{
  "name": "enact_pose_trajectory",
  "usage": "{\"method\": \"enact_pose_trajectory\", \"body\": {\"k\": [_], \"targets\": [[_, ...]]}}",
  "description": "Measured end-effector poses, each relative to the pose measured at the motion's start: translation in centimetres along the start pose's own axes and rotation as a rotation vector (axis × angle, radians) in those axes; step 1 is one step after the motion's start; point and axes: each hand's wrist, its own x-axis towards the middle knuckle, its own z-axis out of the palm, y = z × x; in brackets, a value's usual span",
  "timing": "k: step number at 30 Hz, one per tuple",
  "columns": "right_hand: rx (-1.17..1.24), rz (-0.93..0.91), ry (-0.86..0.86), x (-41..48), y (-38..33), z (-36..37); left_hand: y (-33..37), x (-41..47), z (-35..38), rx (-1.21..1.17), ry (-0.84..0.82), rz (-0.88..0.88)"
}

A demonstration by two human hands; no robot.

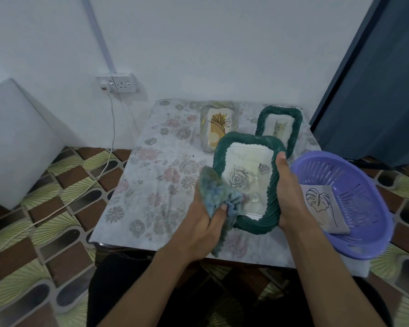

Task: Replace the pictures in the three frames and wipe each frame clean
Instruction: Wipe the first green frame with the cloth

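Note:
A dark green woven frame [246, 140] with a rose picture is held tilted above the low table. My right hand [287, 192] grips its right edge, thumb on the front. My left hand [202, 223] holds a crumpled blue-green cloth [219, 192] against the frame's lower left corner. Behind it stand a pale frame [206, 128] with a yellow line drawing and a second green frame [295, 119] with a cat picture. A loose leaf drawing [321, 204] lies in the purple basket [364, 208].
The low table [151, 175] has a floral cover and stands against a white wall. A wall socket [122, 83] with a white cable sits at the back left. A white box [14, 142] stands on the left, a dark curtain [373, 90] on the right.

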Motion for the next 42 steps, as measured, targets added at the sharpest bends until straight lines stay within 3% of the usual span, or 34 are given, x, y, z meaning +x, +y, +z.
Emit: {"method": "enact_pose_trajectory", "body": {"k": [3, 9, 12, 18, 22, 24, 26, 31, 35, 38, 42], "targets": [[-0.124, 0.008, -0.033, -0.2, 0.8, 0.2, 0.8, 2.2, -0.8, 0.171, 0.102, 0.117], [-0.227, -0.021, -0.102, -1.0, 1.8, 1.4, 1.3, 6.4, -2.5, 0.267, 0.221, -0.041], [-0.235, -0.058, -0.03, -1.3, 1.4, 1.8, 1.1, 6.2, -2.3, 0.24, 0.151, -0.03], [-0.154, -0.072, 0.1, -0.5, 1.4, 1.3, -0.7, 2.2, 0.1, 0.322, -0.054, 0.17], [-0.12, -0.066, 0.173, 0.3, 2.0, 0.3, -2.7, -0.6, 1.2, 0.344, -0.216, 0.099], [-0.078, -0.023, 0.194, 0.7, 2.7, -0.2, -3.5, -1.1, 0.9, 0.269, -0.298, 0.083], [-0.039, 0.015, 0.224, 0.8, 3.3, -0.7, -4.1, -1.1, 0.1, 0.127, -0.258, 0.003], [0.035, 0.054, 0.217, 1.7, 4.7, -1.8, -2.7, -0.8, -1.5, -0.245, 0.146, -0.213], [0.101, 0.083, 0.164, 1.5, 4.9, -2.0, -2.7, 1.3, -2.5, -0.791, 0.458, -0.439], [0.129, 0.083, 0.106, 1.4, 4.5, -1.9, -2.8, 2.4, -3.1, -1.086, 0.44, -0.418], [0.129, 0.097, 0.056, 1.5, 4.3, -1.7, -3.0, 2.7, -3.9, -1.307, 0.244, -0.296]]}}
